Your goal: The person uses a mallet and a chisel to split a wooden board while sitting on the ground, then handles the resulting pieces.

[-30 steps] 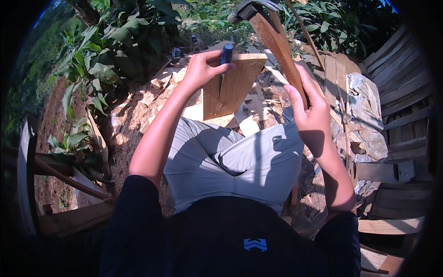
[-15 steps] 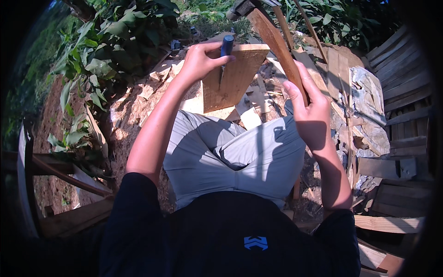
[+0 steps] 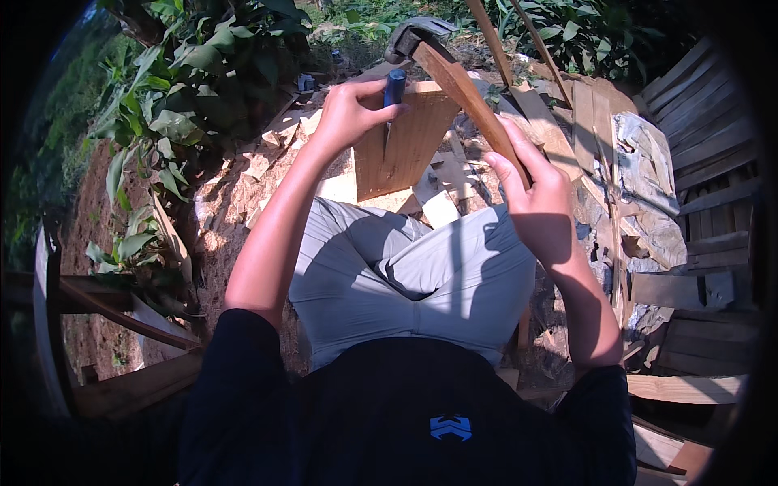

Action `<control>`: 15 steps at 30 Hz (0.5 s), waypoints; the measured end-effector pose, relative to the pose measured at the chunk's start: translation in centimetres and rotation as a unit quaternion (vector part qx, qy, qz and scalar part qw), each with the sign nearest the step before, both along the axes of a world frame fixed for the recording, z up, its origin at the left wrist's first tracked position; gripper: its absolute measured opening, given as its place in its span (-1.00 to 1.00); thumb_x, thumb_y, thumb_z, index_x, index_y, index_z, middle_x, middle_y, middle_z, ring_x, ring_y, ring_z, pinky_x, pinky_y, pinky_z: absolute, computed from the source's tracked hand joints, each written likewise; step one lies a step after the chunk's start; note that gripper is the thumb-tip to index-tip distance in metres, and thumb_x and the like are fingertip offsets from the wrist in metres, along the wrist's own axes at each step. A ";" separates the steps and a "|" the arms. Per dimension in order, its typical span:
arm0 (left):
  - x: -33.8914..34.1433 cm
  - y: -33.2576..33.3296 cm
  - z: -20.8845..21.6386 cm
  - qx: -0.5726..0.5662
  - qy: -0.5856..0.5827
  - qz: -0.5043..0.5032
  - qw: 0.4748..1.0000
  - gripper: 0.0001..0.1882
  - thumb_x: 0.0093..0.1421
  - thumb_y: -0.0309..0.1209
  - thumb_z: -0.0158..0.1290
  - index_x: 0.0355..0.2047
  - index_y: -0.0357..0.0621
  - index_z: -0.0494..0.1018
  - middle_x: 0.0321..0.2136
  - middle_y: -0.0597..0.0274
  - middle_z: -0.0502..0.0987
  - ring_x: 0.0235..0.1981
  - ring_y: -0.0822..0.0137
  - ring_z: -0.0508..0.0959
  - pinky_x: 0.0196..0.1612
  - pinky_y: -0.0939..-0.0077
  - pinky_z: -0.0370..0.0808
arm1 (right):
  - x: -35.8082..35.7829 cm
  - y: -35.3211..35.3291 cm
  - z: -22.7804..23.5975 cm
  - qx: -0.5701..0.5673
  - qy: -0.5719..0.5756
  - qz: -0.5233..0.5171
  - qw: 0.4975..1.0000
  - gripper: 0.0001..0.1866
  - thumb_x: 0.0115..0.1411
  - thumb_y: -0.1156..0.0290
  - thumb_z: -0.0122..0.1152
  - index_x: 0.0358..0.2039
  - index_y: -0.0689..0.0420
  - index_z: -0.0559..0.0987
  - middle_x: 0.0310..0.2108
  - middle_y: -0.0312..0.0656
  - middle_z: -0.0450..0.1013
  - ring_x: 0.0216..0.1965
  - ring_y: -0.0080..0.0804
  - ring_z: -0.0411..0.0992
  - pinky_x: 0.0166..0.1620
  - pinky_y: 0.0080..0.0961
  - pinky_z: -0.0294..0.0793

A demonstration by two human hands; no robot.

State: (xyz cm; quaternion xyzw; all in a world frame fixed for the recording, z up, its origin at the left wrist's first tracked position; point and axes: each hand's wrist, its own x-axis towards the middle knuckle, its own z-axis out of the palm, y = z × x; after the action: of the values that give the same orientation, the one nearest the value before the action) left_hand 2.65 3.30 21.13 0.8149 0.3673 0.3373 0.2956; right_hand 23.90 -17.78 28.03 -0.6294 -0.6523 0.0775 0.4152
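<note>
My left hand [image 3: 350, 115] pinches the blue handle of a chisel [image 3: 395, 86] between thumb and fingers. It stands roughly upright at the face of a wooden block [image 3: 417, 146], its lower end partly in shadow. In my right hand [image 3: 541, 194] is the wooden handle of a claw hammer [image 3: 470, 93], fingers wrapped round it near its lower part. The hammer's dark metal head is raised just above and beyond the chisel's top, apart from it. The block rests in front of my grey-trousered legs [image 3: 413, 275].
Wood chips and offcuts [image 3: 442, 209] lie around the block. Leafy plants [image 3: 207, 89] grow at the far left. A crumpled grey sheet [image 3: 644, 170] and a slatted plank wall [image 3: 713, 146] stand at the right. Timber pieces [image 3: 138, 381] are at the lower left.
The hammer has moved left and slightly down, its head now closer to the chisel's top. My left hand and the chisel have barely shifted.
</note>
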 end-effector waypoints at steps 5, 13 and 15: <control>0.1 0.3 -1.0 0.031 -0.026 -0.015 0.999 -0.56 0.06 -0.25 0.37 -0.03 -0.04 0.66 -0.13 0.16 0.67 -0.16 0.45 0.63 -0.02 0.42 0.55 | -0.1 -0.1 -0.6 0.015 -0.045 0.002 0.999 -0.50 0.31 0.34 0.25 0.25 0.06 0.46 -0.15 0.17 0.59 -0.14 0.04 0.62 -0.15 -0.29 0.57; 0.1 0.3 -1.1 0.035 -0.013 -0.004 0.999 -0.59 0.08 -0.30 0.36 -0.02 -0.02 0.67 -0.15 0.18 0.68 -0.20 0.45 0.64 -0.03 0.42 0.57 | -0.6 -0.1 -0.6 0.035 0.000 -0.019 0.999 -0.50 0.33 0.35 0.24 0.26 0.10 0.44 -0.18 0.13 0.61 -0.17 -0.02 0.65 -0.16 -0.30 0.58; 0.1 0.5 -1.1 0.033 -0.005 0.003 0.999 -0.59 0.07 -0.30 0.36 -0.03 -0.02 0.67 -0.17 0.19 0.68 -0.22 0.46 0.65 -0.04 0.42 0.57 | 0.0 -0.1 -0.3 -0.055 -0.007 -0.005 0.998 -0.50 0.32 0.37 0.24 0.26 0.13 0.44 -0.20 0.14 0.61 -0.19 -0.08 0.66 -0.16 -0.31 0.58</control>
State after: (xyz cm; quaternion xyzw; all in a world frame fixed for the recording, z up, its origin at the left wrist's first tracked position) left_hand 2.78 3.76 20.03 0.8212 0.3568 0.3546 0.2694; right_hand 23.87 -17.89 27.72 -0.6549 -0.6471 0.1068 0.3755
